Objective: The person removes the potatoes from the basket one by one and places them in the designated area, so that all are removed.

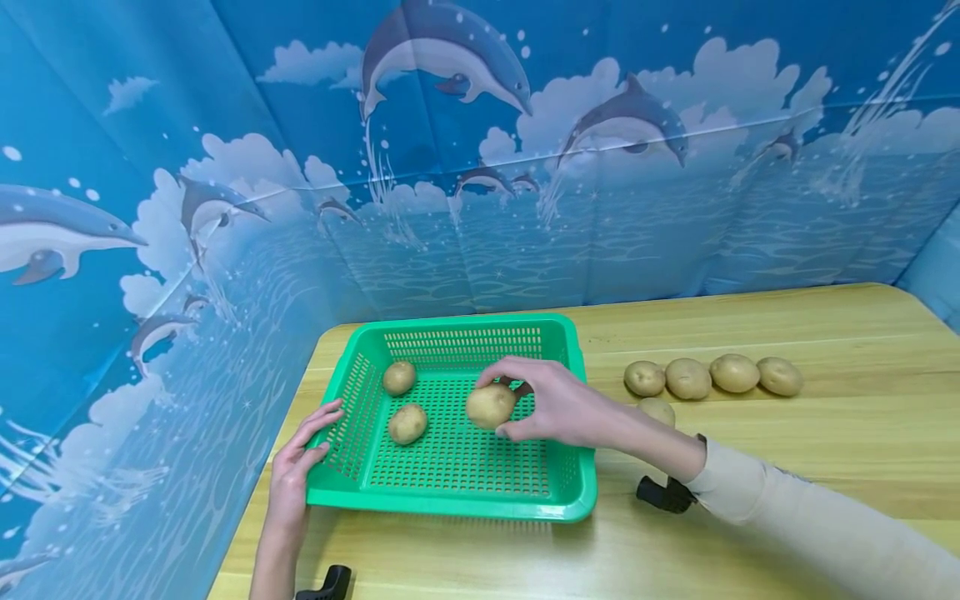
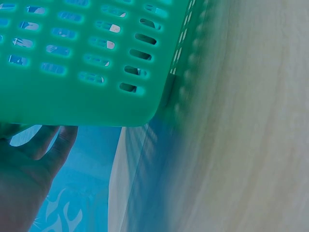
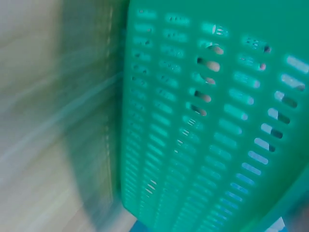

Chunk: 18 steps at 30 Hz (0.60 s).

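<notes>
My right hand (image 1: 558,407) pinches a potato (image 1: 491,406) between thumb and fingers, over the right half of the green plastic basket (image 1: 457,503). Two more potatoes, one farther back (image 1: 399,378) and one nearer (image 1: 408,424), lie on the left part of the basket floor. At the left rim my left hand (image 1: 294,462) holds the basket, its fingertips reaching over the edge. In the left wrist view, the left hand (image 2: 29,169) shows beside the basket's wall (image 2: 87,104). The right wrist view is mostly filled by the slotted side wall (image 3: 212,145).
Right of the basket, a row of several potatoes (image 1: 687,379) lies on the wooden table (image 1: 840,417). One potato (image 1: 657,411) is partly hidden behind the right forearm. A blue dolphin-print curtain (image 1: 480,233) hangs along the table's back and left edges.
</notes>
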### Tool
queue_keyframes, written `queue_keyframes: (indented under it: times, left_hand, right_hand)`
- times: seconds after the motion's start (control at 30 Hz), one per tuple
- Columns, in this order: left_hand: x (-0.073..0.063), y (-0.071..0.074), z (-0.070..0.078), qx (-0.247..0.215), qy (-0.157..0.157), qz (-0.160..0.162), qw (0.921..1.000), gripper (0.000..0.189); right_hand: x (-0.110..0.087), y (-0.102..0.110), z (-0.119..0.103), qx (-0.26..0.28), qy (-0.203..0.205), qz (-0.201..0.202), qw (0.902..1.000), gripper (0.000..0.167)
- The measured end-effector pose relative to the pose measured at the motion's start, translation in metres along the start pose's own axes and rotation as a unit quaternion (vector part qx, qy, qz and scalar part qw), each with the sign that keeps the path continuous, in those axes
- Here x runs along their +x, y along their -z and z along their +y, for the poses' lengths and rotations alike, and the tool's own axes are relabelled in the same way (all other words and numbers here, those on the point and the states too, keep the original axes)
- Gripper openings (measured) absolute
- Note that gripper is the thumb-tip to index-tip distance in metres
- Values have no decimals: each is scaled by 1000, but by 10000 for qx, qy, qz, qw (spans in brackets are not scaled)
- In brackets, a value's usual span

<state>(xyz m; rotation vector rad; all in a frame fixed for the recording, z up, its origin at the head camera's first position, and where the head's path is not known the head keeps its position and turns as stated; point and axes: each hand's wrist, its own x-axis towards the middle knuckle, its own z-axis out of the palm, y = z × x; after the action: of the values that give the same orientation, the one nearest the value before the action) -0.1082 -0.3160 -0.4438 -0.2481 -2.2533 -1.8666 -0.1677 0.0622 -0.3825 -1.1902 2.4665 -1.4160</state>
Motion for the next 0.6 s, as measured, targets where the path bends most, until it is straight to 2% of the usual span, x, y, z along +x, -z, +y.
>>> queue_keyframes:
  times: [0.2, 0.6]
  left_hand:
    - [0, -1, 0, -111, -3, -2, 9999, 37]
    - [-1, 0, 1, 40, -30, -22, 10000, 37]
  right_hand:
    - [-15, 1, -1, 463, -74, 356, 9983, 53]
    - [-42, 3, 0, 597, -124, 844, 9946, 54]
